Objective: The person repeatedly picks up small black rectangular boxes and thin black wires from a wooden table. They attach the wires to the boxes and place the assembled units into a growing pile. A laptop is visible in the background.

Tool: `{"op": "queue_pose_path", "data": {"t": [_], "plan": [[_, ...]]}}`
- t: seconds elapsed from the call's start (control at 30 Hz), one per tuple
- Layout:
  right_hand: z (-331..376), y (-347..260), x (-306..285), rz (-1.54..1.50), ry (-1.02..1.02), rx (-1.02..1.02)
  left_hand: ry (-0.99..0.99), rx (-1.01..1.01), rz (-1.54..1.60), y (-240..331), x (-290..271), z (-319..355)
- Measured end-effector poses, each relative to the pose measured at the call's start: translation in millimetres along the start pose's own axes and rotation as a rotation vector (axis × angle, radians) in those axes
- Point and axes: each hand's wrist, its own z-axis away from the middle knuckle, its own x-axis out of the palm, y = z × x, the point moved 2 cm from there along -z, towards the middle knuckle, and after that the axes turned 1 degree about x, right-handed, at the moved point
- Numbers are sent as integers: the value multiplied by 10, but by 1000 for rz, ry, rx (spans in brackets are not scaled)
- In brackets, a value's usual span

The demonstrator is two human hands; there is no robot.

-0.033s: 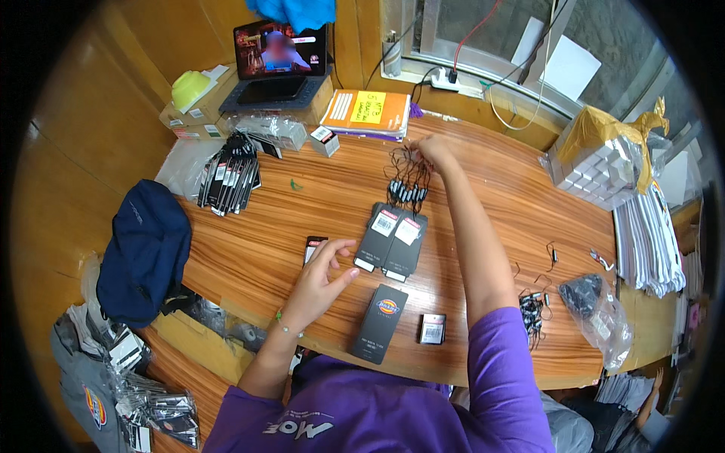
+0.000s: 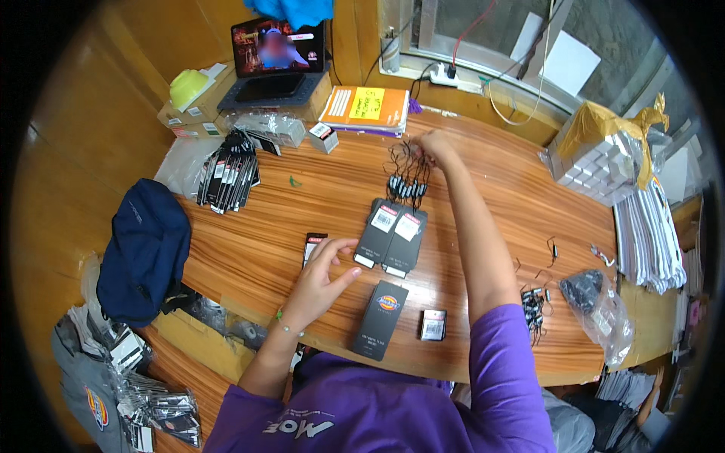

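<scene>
Two stacks of dark grey hang tags [image 2: 375, 245] with white barcode stickers lie side by side in mid-table. Looped black hang-tag strings [image 2: 408, 187] run from their far ends. At the top of these loops is my right hand [image 2: 434, 149], its fingers closed on the strings; the fingertips are partly hidden. My left hand [image 2: 319, 281] hovers to the left of the tags, fingers apart, holding nothing. Just beyond it, partly covered, lies a small black tag [image 2: 314, 243]. Nearer me are a dark grey tag stack [image 2: 380, 321] with a coloured emblem and a small stickered tag stack [image 2: 433, 326].
A strung tag bundle [image 2: 226, 177], a small box [image 2: 323, 138] and an orange notebook [image 2: 366, 109] sit toward the back left. Loose black strings [image 2: 535, 311] and a plastic bag [image 2: 604, 325] lie right. A wrapped box stack [image 2: 596, 162] stands far right.
</scene>
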Motion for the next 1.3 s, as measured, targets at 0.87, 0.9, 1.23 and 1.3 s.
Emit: {"op": "queue_pose_path", "data": {"t": [0.87, 0.9, 1.23, 1.3], "plan": [[3525, 687, -92, -215, 52, -107, -388, -217, 409, 168, 255, 15], [3552, 738, -80, -397, 19, -15, -363, -227, 367, 215, 242, 31], [3660, 258, -65, -335, 195, -466, -397, -54, 288, 489, 537, 166], [3652, 474, -402, -260, 325, -524, -305, -77, 366, 502, 482, 159]]}}
